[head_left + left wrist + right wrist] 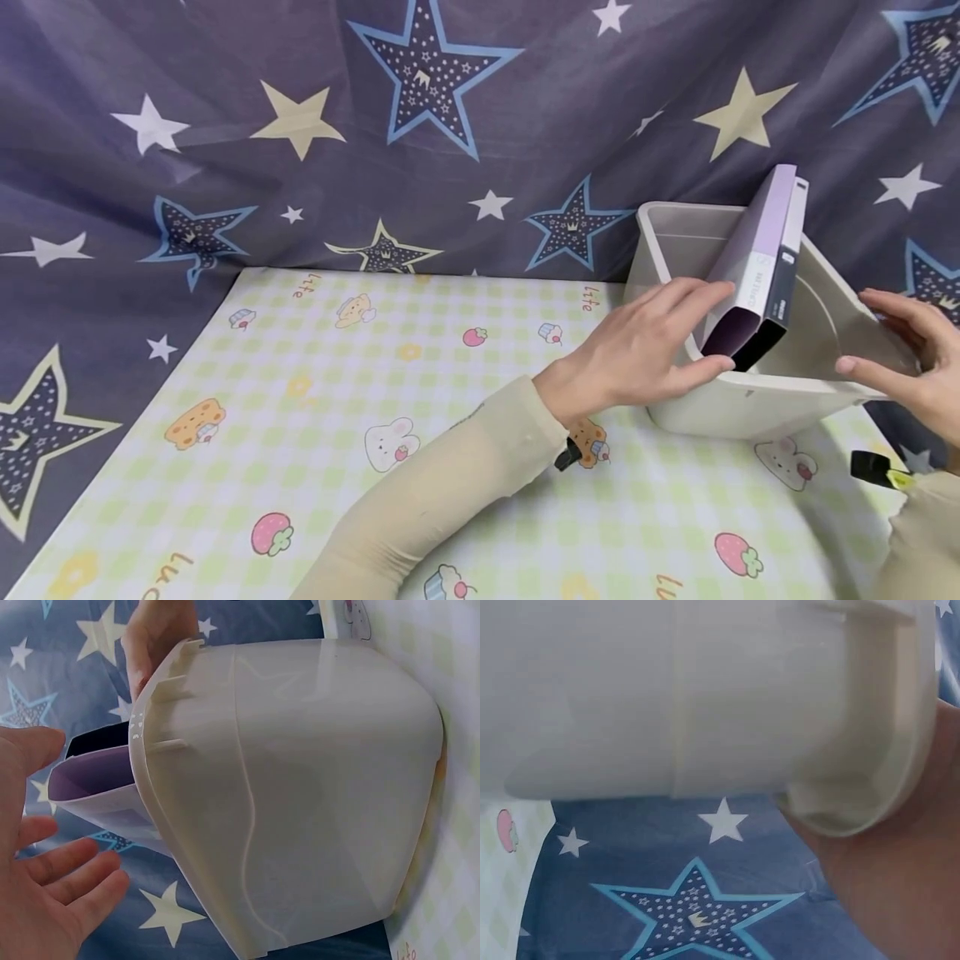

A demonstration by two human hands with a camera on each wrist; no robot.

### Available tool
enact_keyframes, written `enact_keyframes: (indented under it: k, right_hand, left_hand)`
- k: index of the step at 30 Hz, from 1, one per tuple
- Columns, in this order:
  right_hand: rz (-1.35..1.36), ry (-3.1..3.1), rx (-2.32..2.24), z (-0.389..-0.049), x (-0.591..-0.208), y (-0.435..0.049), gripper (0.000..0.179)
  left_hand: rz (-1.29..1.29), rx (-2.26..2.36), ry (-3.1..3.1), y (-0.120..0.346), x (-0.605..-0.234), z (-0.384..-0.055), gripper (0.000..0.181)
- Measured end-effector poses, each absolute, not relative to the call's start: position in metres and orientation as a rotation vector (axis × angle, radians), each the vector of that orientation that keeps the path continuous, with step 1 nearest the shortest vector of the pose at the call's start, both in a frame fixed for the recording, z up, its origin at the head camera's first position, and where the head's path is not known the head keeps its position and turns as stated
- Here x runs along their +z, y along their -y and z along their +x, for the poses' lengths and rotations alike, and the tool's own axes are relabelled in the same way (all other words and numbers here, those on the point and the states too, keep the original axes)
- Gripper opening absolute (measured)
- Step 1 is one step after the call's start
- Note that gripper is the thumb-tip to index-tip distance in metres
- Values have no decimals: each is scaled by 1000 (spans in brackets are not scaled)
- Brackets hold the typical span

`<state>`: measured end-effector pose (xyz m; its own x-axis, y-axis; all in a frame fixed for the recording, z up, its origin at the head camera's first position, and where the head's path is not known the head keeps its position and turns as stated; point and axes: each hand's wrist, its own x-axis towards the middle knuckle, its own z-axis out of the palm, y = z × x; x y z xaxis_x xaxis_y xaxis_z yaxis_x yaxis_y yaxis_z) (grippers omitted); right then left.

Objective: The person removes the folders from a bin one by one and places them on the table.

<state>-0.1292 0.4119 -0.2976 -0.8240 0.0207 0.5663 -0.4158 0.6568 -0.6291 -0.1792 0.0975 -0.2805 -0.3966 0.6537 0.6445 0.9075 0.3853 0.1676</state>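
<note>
A cream plastic bin [750, 408] stands tilted at the table's back right, its mouth turned toward me. A lavender book [765, 233] and a dark, white-spined one [786, 283] lean upright inside it. My left hand [645, 350] reaches to the bin's mouth, fingers straight against the lavender book and thumb along the front rim. In the left wrist view this hand [45, 900] is spread open beside the lavender book [97, 787] and the bin [300, 787]. My right hand [915, 358] holds the bin's right wall between thumb and fingers; the right wrist view shows its palm [900, 892] against the bin [667, 690].
The table carries a green checked cloth [375, 400] with cartoon prints. A star-patterned curtain [427, 125] hangs close behind the bin. A black and yellow item [873, 468] lies at the right edge, and a small black object [567, 457] lies under my left wrist.
</note>
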Motion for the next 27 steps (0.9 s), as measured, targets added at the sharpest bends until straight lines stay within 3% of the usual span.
enact_keyframes:
  k: [27]
  right_hand:
    - [284, 2399, 1283, -128, -323, -448, 89]
  left_hand:
    - [-1345, -707, 2254, -112, -270, -186, 63]
